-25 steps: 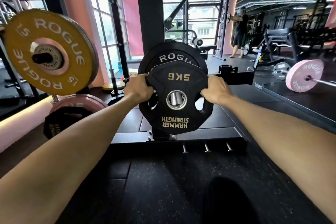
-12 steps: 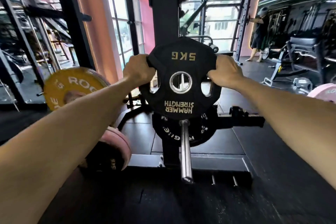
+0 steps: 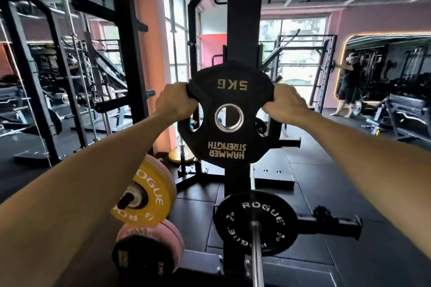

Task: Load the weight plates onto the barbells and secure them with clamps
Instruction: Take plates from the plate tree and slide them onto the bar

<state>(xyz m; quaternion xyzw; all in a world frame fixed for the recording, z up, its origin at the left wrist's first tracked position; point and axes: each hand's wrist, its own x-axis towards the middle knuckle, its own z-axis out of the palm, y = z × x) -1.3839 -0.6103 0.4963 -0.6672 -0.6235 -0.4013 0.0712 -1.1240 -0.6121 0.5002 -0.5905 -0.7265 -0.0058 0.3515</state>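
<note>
I hold a black 5 kg Hammer Strength plate (image 3: 229, 137) upside down at chest height in front of the rack's black upright (image 3: 242, 18). My left hand (image 3: 173, 100) grips its left edge and my right hand (image 3: 286, 100) grips its right edge. Its steel-ringed centre hole is empty. Below it a steel peg (image 3: 256, 251) points toward me, carrying a black Rogue plate (image 3: 233, 223). No clamp is visible.
At the lower left hang a yellow Rogue 15 kg plate (image 3: 151, 193), pink plates (image 3: 172, 240) and a small black plate (image 3: 140, 261). A short black arm (image 3: 335, 226) juts right from the rack. Another person (image 3: 349, 81) stands far right by racks and benches.
I have lifted the 5 kg plate off the steel peg and raised it well above the Rogue plate; the view has tilted up with it.
</note>
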